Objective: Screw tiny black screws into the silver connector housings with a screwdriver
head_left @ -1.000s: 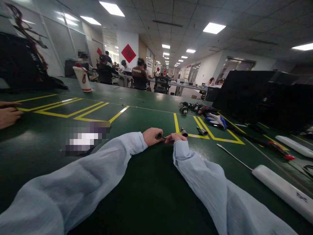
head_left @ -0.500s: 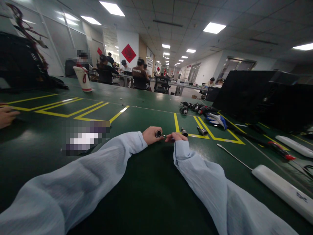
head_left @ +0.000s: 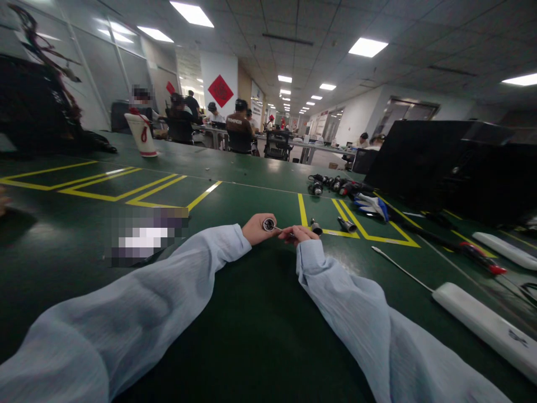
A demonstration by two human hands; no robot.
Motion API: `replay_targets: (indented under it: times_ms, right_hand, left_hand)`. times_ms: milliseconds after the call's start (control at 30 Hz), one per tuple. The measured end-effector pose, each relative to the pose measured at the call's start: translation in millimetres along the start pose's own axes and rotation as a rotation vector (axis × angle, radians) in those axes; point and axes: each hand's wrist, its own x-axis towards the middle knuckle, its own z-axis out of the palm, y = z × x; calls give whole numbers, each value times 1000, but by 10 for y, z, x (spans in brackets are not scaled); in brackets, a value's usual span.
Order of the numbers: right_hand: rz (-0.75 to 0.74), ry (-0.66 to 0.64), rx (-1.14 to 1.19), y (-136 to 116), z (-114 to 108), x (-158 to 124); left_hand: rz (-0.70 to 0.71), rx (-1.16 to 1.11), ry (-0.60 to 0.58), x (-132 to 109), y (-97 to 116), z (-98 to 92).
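My left hand (head_left: pixel 257 228) is closed round a small dark cylinder with a round metal face (head_left: pixel 268 224), held just above the green table (head_left: pixel 251 313). My right hand (head_left: pixel 301 234) pinches a thin metal tool (head_left: pixel 280 229) whose tip reaches the cylinder's face. Both arms wear pale blue sleeves and stretch far forward. Two short metal cylinders (head_left: pixel 315 227) (head_left: pixel 347 225) lie just beyond my right hand, near the yellow lines.
A blue and white glove (head_left: pixel 371 205) and a cluster of dark parts (head_left: pixel 331 184) lie farther back. A red-handled tool (head_left: pixel 478 258), white bars (head_left: pixel 486 327) and black screens (head_left: pixel 440 168) are on the right. A white cup (head_left: pixel 141 135) stands far left; people sit at distant desks.
The cylinder in my left hand has tilted so its round face shows more. Another person's hand at the far left edge has drawn back almost out of view.
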Motion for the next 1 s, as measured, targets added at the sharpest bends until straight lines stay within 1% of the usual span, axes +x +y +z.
replay_targets:
  times_ms: [233,467,600,867,1000]
  right_hand:
    - [26,-8,9,5,-10,5]
    - [73,-33,74,46,-22,26]
    - [59,-28,64,34,-30,27]
    - [-43,24,-115,-68,-6,-56]
    - [-110,51,-280,-94,22,-73]
  left_hand:
    - [-5,32,-7,-13,-28,8]
    - [20,-10,-36,1,-22,-7]
    - [29,10,-49,-6,-5,-7]
    - [42,157,-90,-22,-11,0]
    - [54,259,-146,-31,33,-4]
